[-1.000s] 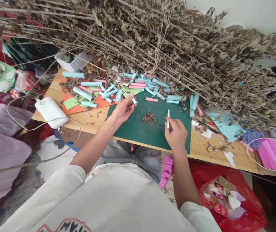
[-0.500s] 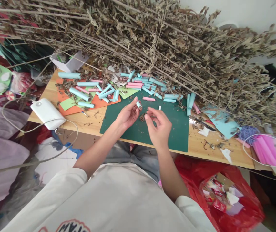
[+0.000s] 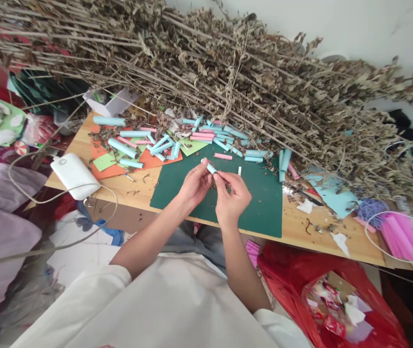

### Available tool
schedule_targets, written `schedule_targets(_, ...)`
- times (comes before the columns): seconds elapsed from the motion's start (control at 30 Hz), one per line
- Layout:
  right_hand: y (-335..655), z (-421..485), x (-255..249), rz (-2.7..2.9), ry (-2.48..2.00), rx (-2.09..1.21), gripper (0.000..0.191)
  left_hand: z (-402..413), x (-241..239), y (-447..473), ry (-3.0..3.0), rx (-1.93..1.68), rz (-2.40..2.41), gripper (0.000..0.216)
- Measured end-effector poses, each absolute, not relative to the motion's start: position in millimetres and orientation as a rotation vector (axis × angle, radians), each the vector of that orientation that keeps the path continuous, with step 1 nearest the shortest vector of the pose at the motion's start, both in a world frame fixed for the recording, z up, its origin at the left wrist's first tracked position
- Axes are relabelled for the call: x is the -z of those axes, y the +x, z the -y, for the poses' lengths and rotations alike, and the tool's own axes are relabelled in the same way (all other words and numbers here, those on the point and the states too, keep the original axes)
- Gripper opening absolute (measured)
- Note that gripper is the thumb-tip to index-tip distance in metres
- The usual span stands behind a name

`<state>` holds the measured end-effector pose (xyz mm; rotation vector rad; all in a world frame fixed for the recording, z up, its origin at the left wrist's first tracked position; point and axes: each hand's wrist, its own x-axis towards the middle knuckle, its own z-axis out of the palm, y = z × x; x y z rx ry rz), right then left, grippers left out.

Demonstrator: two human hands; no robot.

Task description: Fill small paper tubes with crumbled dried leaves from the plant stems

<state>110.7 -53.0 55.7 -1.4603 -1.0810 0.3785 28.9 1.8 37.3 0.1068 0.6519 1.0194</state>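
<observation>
A short light-blue paper tube (image 3: 211, 168) is gripped by my left hand (image 3: 194, 186), thumb on top and fingers curled beneath. My right hand (image 3: 232, 195) is closed in a pinch at the tube's lower right end. Whatever lies between those fingertips is too small to make out. Both hands are above a dark green cutting mat (image 3: 257, 208) dotted with crumbs of dried leaf. Just beyond them, a pink paper tube (image 3: 222, 156) and a small white piece (image 3: 239, 171) lie on the mat.
Bundles of dried leafy stalks (image 3: 206, 63) fill the back. Several blue tubes (image 3: 122, 147) and orange paper (image 3: 105, 171) lie left. A white power bank (image 3: 75, 175) with a cable rests at the left edge. A red rubbish bag (image 3: 282, 270) hangs below right.
My right hand has moved left and closed its fingers at the tube's end. My left hand still holds the tube. The camera view has shifted slightly.
</observation>
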Motion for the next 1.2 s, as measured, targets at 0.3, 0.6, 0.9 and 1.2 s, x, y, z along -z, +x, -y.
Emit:
schedule_targets(0.3, 113, 58, -49, 1.232, -1.459, -0.223, 0.013, 4, -36, 28, 0.121, -1.061, -0.653, 0.021)
schedule_targets(0.6, 127, 48, -54, 0.781, -1.259, -1.172, 0.032, 1, -31, 18, 0.309, -0.991, -0.608, 0.029)
schedule_targets(0.9, 134, 60, -59, 0.644, -1.18, -1.375, 0.034, 7, -34, 19, 0.415, -0.957, -0.627, 0.036)
schedule_targets(1.2, 133, 58, -52, 0.522, -1.092, -1.447, 0.03, 8, -27, 20, 0.42, -0.938, -0.617, 0.035)
